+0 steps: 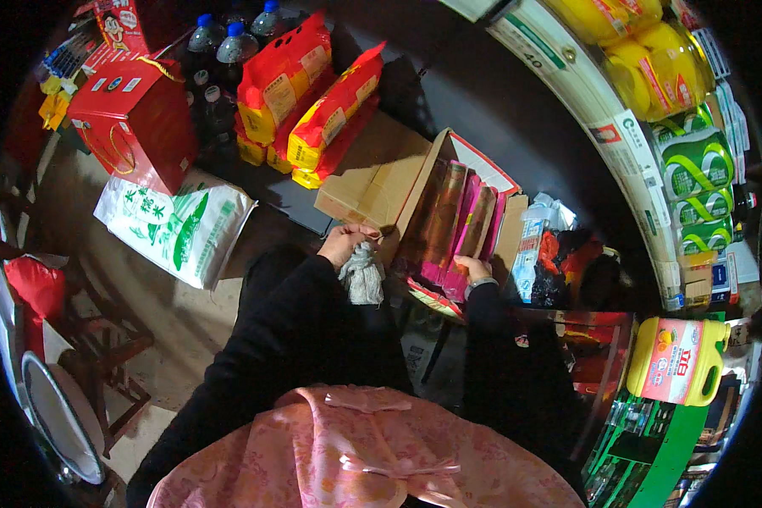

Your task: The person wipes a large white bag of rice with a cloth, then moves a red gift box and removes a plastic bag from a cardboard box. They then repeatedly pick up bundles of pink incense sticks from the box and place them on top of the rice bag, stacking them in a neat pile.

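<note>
My left hand has its fingers closed at the left edge of an open cardboard box. A bunched grey cloth hangs from it. Several long brown-and-pink packets stand side by side in the box, which tilts towards me. My right hand is at the near end of the packets, its thumb laid on a pink-wrapped packet; the other fingers are mostly hidden.
Red-and-yellow bags and dark bottles stand beyond the box. A red gift box rests on a white rice sack at left. Shelves with drinks curve along the right, near a yellow detergent jug. A wooden stool stands lower left.
</note>
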The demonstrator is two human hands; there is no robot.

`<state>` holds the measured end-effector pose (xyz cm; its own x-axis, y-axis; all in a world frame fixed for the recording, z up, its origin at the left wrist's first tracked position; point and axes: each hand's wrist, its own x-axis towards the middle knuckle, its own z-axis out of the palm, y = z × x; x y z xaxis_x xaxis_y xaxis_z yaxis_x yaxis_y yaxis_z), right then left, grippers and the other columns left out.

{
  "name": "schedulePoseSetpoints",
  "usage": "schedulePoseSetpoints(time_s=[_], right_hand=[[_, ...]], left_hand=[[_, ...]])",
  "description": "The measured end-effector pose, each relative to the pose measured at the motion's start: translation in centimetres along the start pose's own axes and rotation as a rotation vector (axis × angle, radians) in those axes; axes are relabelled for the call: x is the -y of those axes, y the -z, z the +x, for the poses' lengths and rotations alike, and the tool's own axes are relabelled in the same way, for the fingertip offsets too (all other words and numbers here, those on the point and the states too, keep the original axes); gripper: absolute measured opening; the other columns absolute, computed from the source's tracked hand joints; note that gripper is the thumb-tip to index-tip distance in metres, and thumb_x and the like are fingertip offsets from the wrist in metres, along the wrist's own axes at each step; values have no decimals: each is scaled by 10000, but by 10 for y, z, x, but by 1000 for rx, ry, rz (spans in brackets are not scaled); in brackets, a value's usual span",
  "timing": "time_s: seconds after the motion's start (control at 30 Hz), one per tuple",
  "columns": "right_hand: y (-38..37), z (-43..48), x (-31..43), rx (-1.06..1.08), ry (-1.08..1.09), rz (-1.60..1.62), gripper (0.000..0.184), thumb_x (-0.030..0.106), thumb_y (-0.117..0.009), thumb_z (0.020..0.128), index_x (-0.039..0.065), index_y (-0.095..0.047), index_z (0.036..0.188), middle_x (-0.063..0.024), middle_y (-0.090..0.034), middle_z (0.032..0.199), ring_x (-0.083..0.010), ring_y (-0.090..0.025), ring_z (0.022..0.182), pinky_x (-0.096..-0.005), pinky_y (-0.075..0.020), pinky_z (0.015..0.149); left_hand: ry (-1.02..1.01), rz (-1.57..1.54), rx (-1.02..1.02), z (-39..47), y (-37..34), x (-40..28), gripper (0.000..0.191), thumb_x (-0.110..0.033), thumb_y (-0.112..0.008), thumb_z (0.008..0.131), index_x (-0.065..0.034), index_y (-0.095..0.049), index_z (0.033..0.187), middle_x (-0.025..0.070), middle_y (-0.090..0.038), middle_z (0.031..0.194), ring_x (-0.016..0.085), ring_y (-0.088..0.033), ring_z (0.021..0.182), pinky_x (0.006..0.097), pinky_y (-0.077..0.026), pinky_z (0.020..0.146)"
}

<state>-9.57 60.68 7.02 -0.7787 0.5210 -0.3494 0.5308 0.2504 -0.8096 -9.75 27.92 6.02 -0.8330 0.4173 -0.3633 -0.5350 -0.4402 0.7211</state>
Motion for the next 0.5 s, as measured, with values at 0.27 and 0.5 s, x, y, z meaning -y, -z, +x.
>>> schedulePoseSetpoints(time_s=[0.27,0.5], right_hand=[[-4,-76,68,177,86,377,244,142,-671,723,30,-621,933,-41,-614,853,-155,-570,763,-280,-455,700],[-37,-186,111,492,378,314,378,-21,-603,705,11,-489,1064,-52,-564,927,-127,-543,806,-261,-440,721]], left_hand=[[-86,188,254,-13,-23,-4,452,-265,-682,769,12,-551,1102,88,-578,1089,152,-522,991,282,-385,903],[-223,298,282,-52,-50,-21,676,-389,-636,799,-16,-371,1296,108,-558,1068,136,-511,958,281,-406,850]])
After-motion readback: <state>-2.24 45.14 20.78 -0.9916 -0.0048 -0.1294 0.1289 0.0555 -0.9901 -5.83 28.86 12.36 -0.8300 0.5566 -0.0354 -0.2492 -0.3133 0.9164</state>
